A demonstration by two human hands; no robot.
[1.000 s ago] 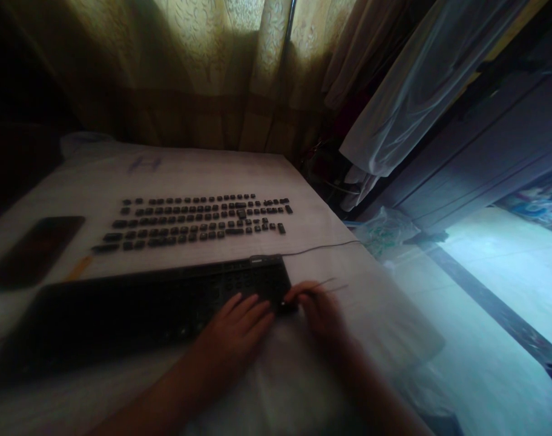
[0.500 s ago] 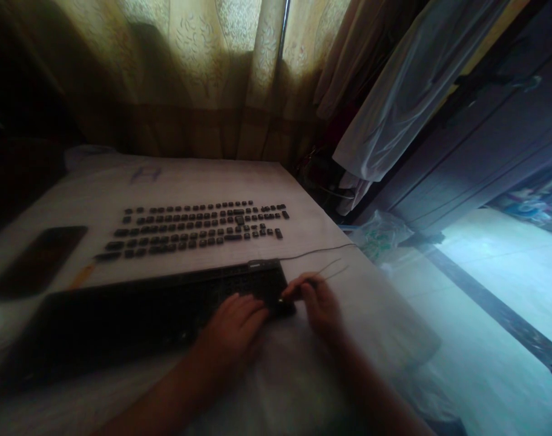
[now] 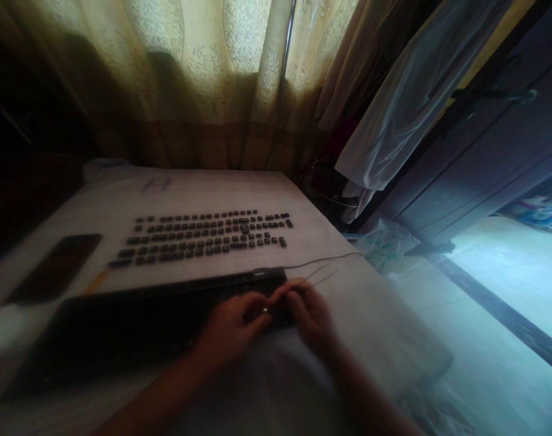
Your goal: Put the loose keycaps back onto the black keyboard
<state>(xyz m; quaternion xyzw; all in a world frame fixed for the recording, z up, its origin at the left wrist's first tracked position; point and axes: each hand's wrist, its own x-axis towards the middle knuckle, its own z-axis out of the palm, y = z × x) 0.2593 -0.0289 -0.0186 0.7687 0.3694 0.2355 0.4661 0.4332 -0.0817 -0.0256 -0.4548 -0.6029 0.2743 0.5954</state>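
Note:
A black keyboard frame (image 3: 135, 321) lies on the white cloth near me, its keys taken off. My left hand (image 3: 233, 324) rests on its right end with fingers curled. My right hand (image 3: 305, 312) is closed in a pinch on a thin wire tool (image 3: 319, 277) that sticks out to the upper right. Both hands meet at the keyboard's near right corner, where something small glints between the fingertips. Several black keycaps (image 3: 207, 236) lie in rows on the cloth beyond the keyboard.
A dark phone (image 3: 55, 266) lies at the left, with a small orange thing (image 3: 97, 281) beside it. The keyboard's cable (image 3: 324, 260) runs right toward the table edge. Curtains (image 3: 203, 79) hang behind the white-covered table (image 3: 212, 191). A plastic bag (image 3: 385, 239) and the floor are at the right.
My two hands have drawn together at the keyboard's right corner. My left fingers have curled from lying flat. The view has shifted slightly.

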